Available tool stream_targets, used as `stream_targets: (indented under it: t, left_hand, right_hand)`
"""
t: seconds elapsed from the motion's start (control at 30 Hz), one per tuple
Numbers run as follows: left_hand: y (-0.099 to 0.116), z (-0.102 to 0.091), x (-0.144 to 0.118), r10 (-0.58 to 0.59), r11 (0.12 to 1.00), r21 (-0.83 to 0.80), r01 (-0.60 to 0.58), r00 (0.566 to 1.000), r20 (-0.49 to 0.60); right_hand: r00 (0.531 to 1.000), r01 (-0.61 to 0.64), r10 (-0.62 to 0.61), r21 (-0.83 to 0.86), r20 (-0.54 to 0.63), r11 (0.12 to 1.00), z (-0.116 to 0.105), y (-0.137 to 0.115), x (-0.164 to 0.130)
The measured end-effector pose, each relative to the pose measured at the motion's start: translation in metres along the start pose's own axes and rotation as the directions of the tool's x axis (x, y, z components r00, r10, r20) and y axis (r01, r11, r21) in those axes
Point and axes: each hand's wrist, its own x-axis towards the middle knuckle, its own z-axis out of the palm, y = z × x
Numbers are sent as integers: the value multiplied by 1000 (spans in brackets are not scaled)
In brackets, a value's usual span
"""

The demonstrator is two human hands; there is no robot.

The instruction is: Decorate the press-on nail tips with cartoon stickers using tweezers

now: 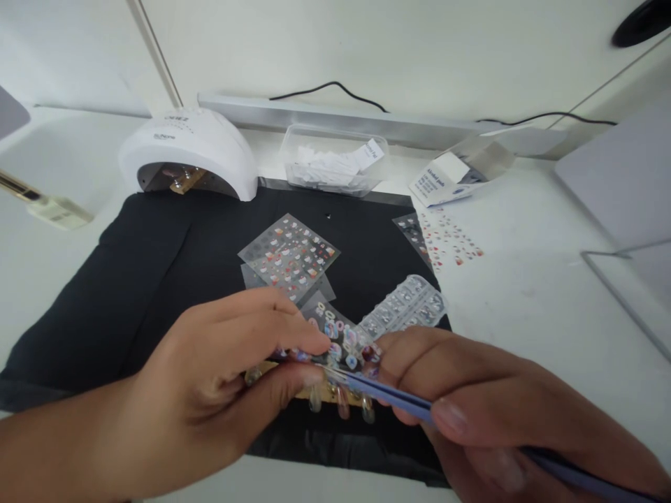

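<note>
Nearest the lens, the right hand (503, 412) is seen pinched shut on a pair of blue tweezers (388, 392), thumb on top, with the tips aimed left and a bit away toward the left hand (220, 377). The tweezers' long axis runs from lower right up to the middle of the frame, ending just beside the left thumb and forefinger. Those fingers are closed on a gold strip of nail tips (335, 397), which is held level, its length going left to right, clear tips hanging off the near edge. So the strip sits right between both hands, touching the left, with the tweezer tips meeting it from the right; whether anything is gripped in the tips can't be told, too blurry. Just behind it a decorated sticker sheet (343, 335) and a clear blister tray (406, 307) are laid on the black mat (157, 279). Further back: more stickers (291, 255), a white nail lamp (191, 150), a box of alcohol pads (443, 180)
</note>
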Motion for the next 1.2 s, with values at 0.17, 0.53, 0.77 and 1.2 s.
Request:
stream_targets:
  t: [0.17,0.53,0.77,1.2]
  left_hand:
    - [0,-1,1,-29,999,37,29,1000,-9]
    - [-4,-7,3,-164,975,112,190,964,-208]
    - [-48,-33,27,-326,891,228,394,901,-285]
    - [-6,-34,-9,69,894,441,-79,997,38]
  right_hand:
    - [999,-33,33,15,-31,999,-2,2,-6]
    - [995,-52,56,50,-88,997,-9,9,-5]
    - [991,70,-61,75,-116,995,0,7,-3]
    - [996,86,-87,-155,-1,984,-2,19,-39]
